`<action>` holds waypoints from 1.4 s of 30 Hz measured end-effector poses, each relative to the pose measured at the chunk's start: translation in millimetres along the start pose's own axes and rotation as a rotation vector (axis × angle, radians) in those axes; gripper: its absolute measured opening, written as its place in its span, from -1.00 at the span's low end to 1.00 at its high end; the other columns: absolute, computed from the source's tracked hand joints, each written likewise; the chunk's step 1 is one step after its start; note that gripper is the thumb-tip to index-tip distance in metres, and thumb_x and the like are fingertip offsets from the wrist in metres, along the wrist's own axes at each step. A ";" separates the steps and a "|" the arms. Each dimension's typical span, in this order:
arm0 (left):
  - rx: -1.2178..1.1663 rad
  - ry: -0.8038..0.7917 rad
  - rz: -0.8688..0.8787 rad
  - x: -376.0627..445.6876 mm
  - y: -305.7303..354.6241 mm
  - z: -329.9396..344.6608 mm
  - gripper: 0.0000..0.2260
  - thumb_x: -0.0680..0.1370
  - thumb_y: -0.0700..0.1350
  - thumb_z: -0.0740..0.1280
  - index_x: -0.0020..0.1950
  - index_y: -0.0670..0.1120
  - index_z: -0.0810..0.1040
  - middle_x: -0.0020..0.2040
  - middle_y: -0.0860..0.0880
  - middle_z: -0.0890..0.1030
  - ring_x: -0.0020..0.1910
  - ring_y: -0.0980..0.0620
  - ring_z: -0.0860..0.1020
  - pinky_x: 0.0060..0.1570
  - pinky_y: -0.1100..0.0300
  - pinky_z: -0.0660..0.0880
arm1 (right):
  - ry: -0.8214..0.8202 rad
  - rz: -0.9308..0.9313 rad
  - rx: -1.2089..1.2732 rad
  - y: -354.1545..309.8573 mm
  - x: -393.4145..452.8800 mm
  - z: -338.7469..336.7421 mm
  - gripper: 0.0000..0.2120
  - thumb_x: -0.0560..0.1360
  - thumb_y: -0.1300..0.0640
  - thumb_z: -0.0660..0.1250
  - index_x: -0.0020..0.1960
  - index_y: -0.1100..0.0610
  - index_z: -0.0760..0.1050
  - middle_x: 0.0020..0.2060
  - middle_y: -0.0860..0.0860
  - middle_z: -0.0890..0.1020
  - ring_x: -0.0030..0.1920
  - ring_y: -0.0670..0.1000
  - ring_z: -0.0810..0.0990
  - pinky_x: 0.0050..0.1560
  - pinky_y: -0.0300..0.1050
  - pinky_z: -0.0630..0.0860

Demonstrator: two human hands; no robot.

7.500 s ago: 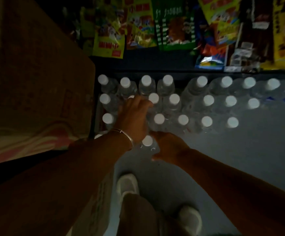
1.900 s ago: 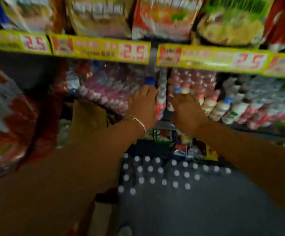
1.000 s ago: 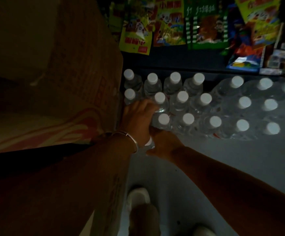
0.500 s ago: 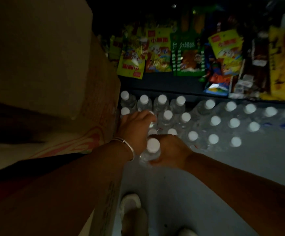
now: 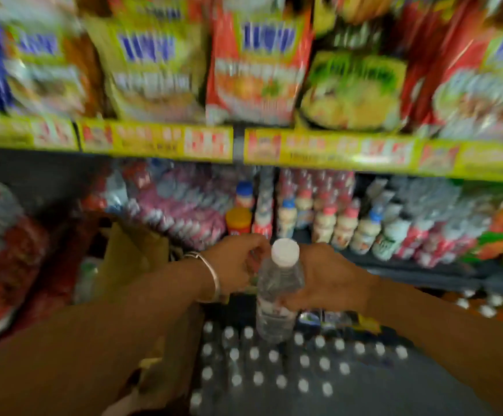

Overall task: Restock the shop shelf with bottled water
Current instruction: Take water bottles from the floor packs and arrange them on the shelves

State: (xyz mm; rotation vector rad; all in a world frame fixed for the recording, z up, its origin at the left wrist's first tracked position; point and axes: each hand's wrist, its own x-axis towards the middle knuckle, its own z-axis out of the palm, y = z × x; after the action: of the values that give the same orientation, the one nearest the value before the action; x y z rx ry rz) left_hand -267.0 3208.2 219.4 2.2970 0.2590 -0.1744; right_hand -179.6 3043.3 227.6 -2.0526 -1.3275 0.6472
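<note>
My right hand [image 5: 331, 277] grips a clear water bottle [image 5: 275, 298] with a white cap, held upright in front of the drinks shelf [image 5: 409, 267]. My left hand [image 5: 235, 265], with a bangle on the wrist, is close beside it on the left; its fingers curl round what looks like a second bottle, mostly hidden and blurred. Below on the floor stand several white-capped water bottles [image 5: 274, 364] in rows. The whole view is blurred by motion.
The shelf holds packs of small red-labelled bottles [image 5: 184, 211] and milky drink bottles [image 5: 328, 223]. Above it runs a yellow price strip [image 5: 334, 153] under noodle packs [image 5: 256, 70]. A cardboard box [image 5: 130, 250] stands at the left.
Both hands have risen from the floor rows up to shelf height, the right one carrying a bottle. The view has swung from the floor to the shelves.
</note>
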 end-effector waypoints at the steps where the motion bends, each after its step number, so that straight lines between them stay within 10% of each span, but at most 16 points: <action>1: 0.000 0.022 0.048 -3.1 23.7 -26.4 -0.75 0.52 -0.39 0.21 0.14 -0.17 0.46 -0.13 -0.03 0.40 -0.30 0.18 0.36 -0.27 0.36 0.29 | 0.028 -0.031 -0.002 -26.4 -2.3 -27.3 -0.77 0.31 0.21 0.53 -0.16 -0.02 0.54 -0.34 -0.36 0.56 -0.23 -0.44 0.52 -0.19 -0.50 0.41; 5: -0.036 0.069 0.152 -31.8 127.2 -135.1 -0.79 0.48 -0.32 0.30 0.11 -0.22 0.50 -0.13 0.06 0.54 -0.26 0.34 0.46 -0.24 0.55 0.35 | 0.145 -0.140 0.034 -127.3 -5.1 -128.8 -0.59 0.32 0.20 0.54 0.03 -0.09 0.46 -0.25 -0.35 0.58 -0.20 -0.39 0.56 -0.20 -0.47 0.44; 8: -0.020 0.116 0.203 -56.8 186.9 -210.5 -0.69 0.42 -0.46 0.34 0.12 -0.26 0.48 -0.07 -0.21 0.59 -0.18 0.12 0.57 -0.06 0.16 0.54 | 0.249 -0.207 0.021 -196.8 0.1 -192.1 -0.56 0.30 0.09 0.55 0.11 -0.08 0.47 -0.06 -0.19 0.63 -0.08 -0.23 0.61 -0.06 -0.28 0.55; 12: -0.092 0.224 0.281 -84.5 246.3 -300.2 -0.68 0.40 -0.52 0.29 -0.05 -0.13 0.52 -0.22 -0.09 0.63 -0.29 0.09 0.60 -0.04 0.03 0.54 | 0.352 -0.292 0.056 -283.5 10.9 -265.0 -0.59 0.34 0.17 0.50 0.15 0.06 0.50 -0.06 -0.07 0.67 -0.07 -0.13 0.65 0.00 -0.17 0.59; 17: -0.137 0.359 0.368 -101.3 291.7 -389.9 -0.68 0.42 -0.55 0.24 0.14 -0.36 0.46 -0.15 -0.22 0.55 -0.32 0.08 0.62 -0.27 0.21 0.61 | 0.451 -0.364 0.129 -367.9 38.5 -334.5 -0.75 0.37 0.16 0.42 0.04 0.12 0.56 -0.23 -0.05 0.66 -0.25 -0.12 0.63 -0.23 -0.20 0.56; 22: -0.079 0.457 0.408 -90.6 307.6 -458.8 -0.65 0.43 -0.52 0.25 0.19 -0.33 0.46 0.06 -0.32 0.58 0.00 -0.21 0.56 0.09 -0.10 0.50 | 0.543 -0.417 0.143 -428.4 83.8 -381.1 -0.85 0.46 0.20 0.33 -0.02 0.26 0.53 -0.53 -0.11 0.54 -0.53 -0.20 0.49 -0.52 -0.36 0.37; 33: -0.133 0.551 0.413 -8.2 281.5 -547.5 -0.77 0.46 -0.42 0.29 -0.16 -0.09 0.48 -0.29 -0.03 0.48 -0.20 -0.01 0.51 -0.21 0.24 0.52 | 0.741 -0.277 -0.013 -459.9 202.8 -445.9 -0.70 0.41 0.08 0.40 0.03 0.27 0.57 -0.33 0.02 0.58 -0.42 -0.13 0.54 -0.36 -0.24 0.46; 42: -0.131 0.604 0.366 54.9 257.4 -568.5 -0.74 0.43 -0.41 0.31 -0.18 -0.03 0.43 -0.33 0.02 0.47 -0.22 0.02 0.49 -0.04 0.06 0.51 | 0.854 -0.166 -0.144 -436.9 281.3 -458.7 -0.73 0.35 -0.03 0.46 -0.15 0.16 0.56 -0.22 0.07 0.64 -0.23 0.03 0.63 -0.21 -0.07 0.58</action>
State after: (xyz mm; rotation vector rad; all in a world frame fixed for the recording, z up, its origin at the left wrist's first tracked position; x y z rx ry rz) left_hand -127.1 3467.0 772.5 2.1684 0.1403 0.7085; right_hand -35.2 3339.0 837.6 -1.9367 -1.0084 -0.3927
